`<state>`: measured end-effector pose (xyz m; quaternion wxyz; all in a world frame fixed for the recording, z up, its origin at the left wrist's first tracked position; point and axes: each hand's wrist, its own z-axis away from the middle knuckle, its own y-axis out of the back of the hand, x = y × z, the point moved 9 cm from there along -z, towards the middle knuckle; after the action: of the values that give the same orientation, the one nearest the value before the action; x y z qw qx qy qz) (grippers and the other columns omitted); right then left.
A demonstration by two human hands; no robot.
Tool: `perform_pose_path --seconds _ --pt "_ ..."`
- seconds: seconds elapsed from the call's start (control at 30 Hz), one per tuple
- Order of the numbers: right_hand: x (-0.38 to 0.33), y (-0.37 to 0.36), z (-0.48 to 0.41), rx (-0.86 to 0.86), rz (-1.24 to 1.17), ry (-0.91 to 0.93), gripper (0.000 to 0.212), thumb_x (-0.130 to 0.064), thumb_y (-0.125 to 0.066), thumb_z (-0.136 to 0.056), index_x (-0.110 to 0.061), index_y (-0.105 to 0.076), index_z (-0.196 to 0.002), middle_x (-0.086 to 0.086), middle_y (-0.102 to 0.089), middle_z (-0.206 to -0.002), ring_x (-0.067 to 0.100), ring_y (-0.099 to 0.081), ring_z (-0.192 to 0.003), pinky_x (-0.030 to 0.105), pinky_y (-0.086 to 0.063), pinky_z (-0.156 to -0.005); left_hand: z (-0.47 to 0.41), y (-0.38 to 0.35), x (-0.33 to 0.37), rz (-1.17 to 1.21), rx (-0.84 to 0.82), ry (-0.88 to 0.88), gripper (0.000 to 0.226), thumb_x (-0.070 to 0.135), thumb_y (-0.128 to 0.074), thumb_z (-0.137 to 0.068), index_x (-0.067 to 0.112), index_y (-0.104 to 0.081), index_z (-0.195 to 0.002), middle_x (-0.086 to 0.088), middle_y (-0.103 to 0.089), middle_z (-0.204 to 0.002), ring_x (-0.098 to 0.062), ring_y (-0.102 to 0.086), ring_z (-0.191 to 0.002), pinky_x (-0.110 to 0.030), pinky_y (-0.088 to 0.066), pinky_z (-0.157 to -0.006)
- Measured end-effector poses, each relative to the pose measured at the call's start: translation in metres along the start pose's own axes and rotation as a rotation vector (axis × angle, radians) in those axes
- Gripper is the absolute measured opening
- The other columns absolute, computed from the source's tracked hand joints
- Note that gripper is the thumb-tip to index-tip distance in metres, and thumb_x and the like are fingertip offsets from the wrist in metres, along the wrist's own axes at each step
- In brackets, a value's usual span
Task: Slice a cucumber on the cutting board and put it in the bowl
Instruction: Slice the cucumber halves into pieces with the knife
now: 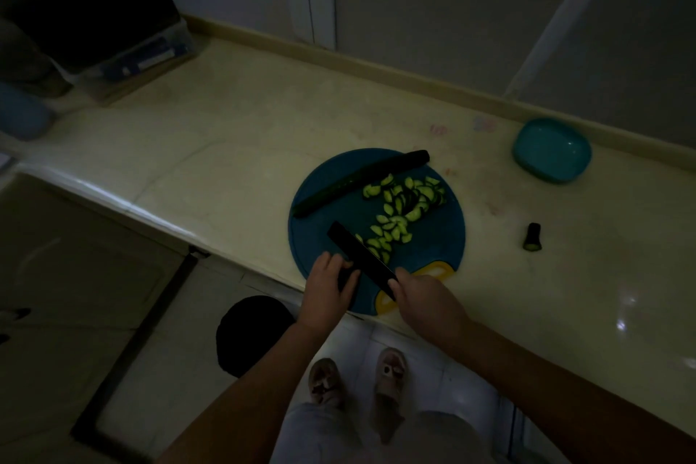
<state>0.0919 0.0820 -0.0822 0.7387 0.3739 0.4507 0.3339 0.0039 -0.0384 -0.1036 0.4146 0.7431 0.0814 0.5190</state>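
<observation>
Cucumber, long half [357, 183], lies uncut along the far-left part of a round dark-blue cutting board [444, 234] with a yellow handle [438, 271]; the board rests on a pale countertop [226, 162] in dim light; cut half-moon slices [399, 213] are scattered over the middle of the board, from near its far-right edge down toward the knife; a dark knife blade [359, 258] lies slantwise across the near part of the board, its tip pointing away to the left; right hand [425, 294] is closed around the knife's handle end at the board's near edge; left hand [331, 284] rests just beside the blade with curled fingers pressing a dark cucumber piece [344, 277] against the board, most of that piece being hidden; a teal bowl [551, 151] stands well apart to the far right, near the wall, with no slices visible in it; a short cucumber end piece [532, 237] sits alone on the countertop to the right of the board.
</observation>
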Motion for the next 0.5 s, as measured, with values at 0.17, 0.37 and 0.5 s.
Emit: perform_pose_path --seconds 0.17,0.37,0.5 --pt "-0.008 -0.003 -0.006 -0.044 0.075 0.022 0.032 -0.028 -0.028 -0.101 -0.005 -0.046 -0.110 0.020 -0.064 -0.099 0.034 -0.060 -0.088 0.030 -0.030 -0.059 0.001 0.000 0.002 0.004 -0.008 -0.014 0.014 0.014 -0.063 -0.084 0.005 -0.054 -0.077 -0.008 -0.045 -0.076 -0.013 -0.039 -0.073 -0.020 -0.025 -0.061" --pt "-0.011 -0.002 -0.006 -0.023 0.142 0.043 0.032 -0.028 -0.025 -0.101 -0.007 -0.046 -0.112 0.016 -0.065 -0.099 0.032 -0.061 -0.088 0.030 -0.029 -0.058 0.007 0.005 0.009 -0.075 -0.056 -0.173 0.022 0.028 -0.054 -0.089 0.007 -0.058 -0.092 -0.008 -0.044 -0.078 -0.012 -0.037 -0.074 -0.021 -0.029 -0.065" --pt "-0.008 -0.005 -0.002 -0.017 0.170 0.031 0.033 -0.029 -0.024 -0.101 -0.007 -0.045 -0.114 0.015 -0.064 -0.100 0.031 -0.061 -0.089 0.029 -0.030 -0.059 0.014 0.007 0.007 -0.073 -0.104 -0.190 0.041 0.034 -0.049 -0.089 0.005 -0.059 -0.116 -0.007 -0.048 -0.082 -0.014 -0.039 -0.079 -0.024 -0.034 -0.068"
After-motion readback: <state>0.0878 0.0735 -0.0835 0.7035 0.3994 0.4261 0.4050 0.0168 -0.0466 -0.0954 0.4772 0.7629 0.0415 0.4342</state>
